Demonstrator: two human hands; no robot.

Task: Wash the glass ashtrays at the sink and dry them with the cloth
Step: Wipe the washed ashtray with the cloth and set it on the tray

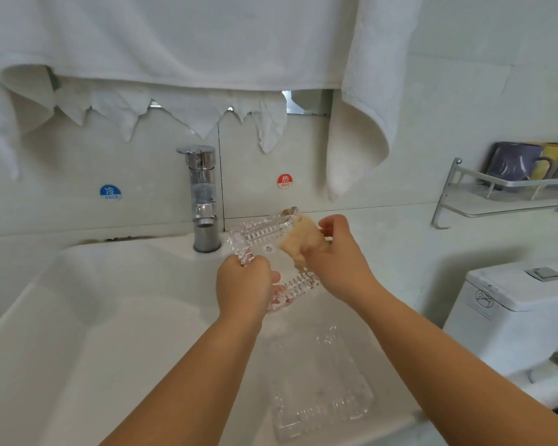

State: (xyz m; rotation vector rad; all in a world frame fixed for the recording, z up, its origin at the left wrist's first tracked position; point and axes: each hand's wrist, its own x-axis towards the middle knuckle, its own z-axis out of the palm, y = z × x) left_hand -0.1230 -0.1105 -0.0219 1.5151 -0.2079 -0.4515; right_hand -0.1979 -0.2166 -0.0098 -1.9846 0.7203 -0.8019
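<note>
A square cut-glass ashtray [264,249] is held up over the sink [78,317], tilted, approx mid-frame, just right of the tap [203,201]. The left hand [244,284] grips its lower-left corner, fingers curled round the rim. The right hand [335,255] pinches a beige sponge [302,241] w/ thumb and fingers and presses it against the ashtray's right side, at 3 o'clock on the glass.

A 2nd ashtray [319,381] lies flat in the basin at 6 o'clock from the held one, near the front-right edge.

On the wall behind: a blue COLD sticker [110,192] at 9 o'clock from the tap, a red HOT sticker [284,181] at 3 o'clock. White towels [207,43] hang across the top; one long end [358,140] drops at 12 o'clock above the right hand. At far 2 o'clock a metal rack [503,188] holds mugs [529,162]. A toilet tank [512,304] sits at 4 o'clock.
</note>
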